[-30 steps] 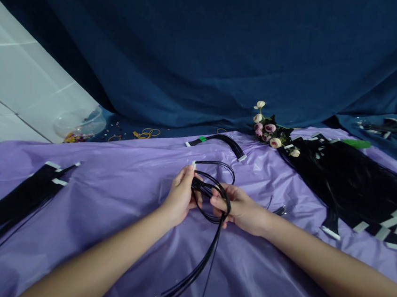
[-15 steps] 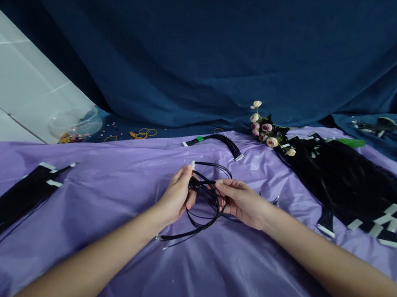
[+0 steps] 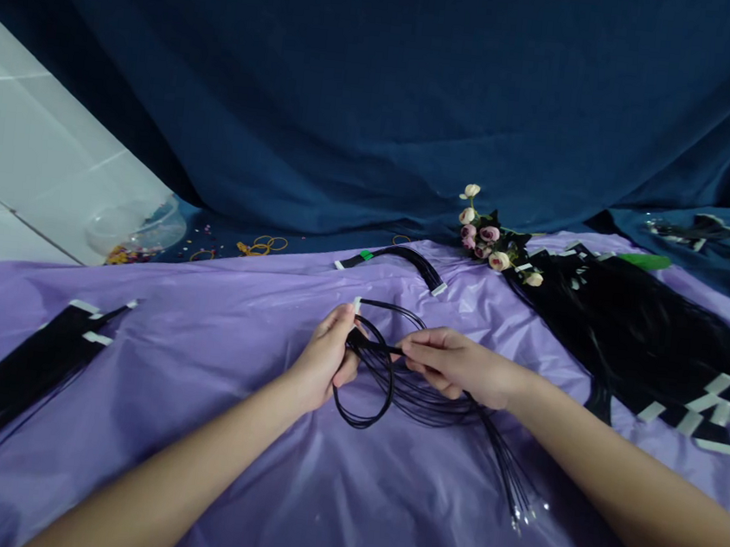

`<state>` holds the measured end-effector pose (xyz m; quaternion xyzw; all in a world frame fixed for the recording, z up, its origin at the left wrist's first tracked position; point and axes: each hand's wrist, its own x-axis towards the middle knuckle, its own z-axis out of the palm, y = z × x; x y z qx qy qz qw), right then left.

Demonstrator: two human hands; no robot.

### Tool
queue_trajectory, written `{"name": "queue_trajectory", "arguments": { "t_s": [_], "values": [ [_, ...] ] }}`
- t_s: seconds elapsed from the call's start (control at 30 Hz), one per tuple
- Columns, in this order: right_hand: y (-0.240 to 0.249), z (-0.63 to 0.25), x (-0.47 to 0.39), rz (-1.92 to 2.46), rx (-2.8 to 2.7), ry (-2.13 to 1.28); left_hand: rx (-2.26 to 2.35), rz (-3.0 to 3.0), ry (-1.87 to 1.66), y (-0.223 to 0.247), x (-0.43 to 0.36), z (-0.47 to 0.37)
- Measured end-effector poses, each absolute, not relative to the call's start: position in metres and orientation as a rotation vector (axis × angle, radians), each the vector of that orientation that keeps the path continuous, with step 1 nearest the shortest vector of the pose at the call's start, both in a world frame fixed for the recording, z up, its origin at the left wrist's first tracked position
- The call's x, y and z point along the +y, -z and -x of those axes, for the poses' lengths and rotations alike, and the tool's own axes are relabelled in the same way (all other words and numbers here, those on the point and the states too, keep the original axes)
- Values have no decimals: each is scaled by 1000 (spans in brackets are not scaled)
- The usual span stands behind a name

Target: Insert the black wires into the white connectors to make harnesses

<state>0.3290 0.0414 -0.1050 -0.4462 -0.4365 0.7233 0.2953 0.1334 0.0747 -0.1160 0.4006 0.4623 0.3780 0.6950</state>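
Note:
My left hand [image 3: 331, 353] is closed on a black wire harness [image 3: 432, 409], with its white connector [image 3: 356, 305] showing above the thumb. My right hand [image 3: 450, 365] pinches the dark strands a short way to the right of the left hand. Between and below the hands, some wires form a loop. Loose wires run under my right hand and fan out to the lower right, ending in small shiny metal tips [image 3: 525, 518]. How the wires lie inside my fingers is hidden.
A purple cloth [image 3: 227, 398] covers the table. Behind the hands lies a black cable with green tape [image 3: 406, 256]. Black harnesses with white connectors lie at left [image 3: 22, 368] and right [image 3: 651, 338]. Artificial flowers [image 3: 489, 243], rubber bands [image 3: 263, 246] and a clear bowl [image 3: 138, 232] stand farther back.
The free wire ends have swung from the lower left of the hands to the lower right. My right hand has shifted slightly right, and the tangled coil has opened into one loop.

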Motion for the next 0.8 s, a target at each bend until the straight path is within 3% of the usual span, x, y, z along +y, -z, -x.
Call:
{"name": "queue_trajectory", "arguments": {
  "t_s": [0.17,0.5,0.8],
  "values": [
    [100,-328,35,1265,-1587,-1689,1027,-878,-868,118,75,-133],
    [113,-289,13,1131,-1493,-1205,1024,-994,-1034,122,68,-138],
    [111,-295,14,1251,-1591,-921,925,-929,-886,116,71,-133]
  ]
}}
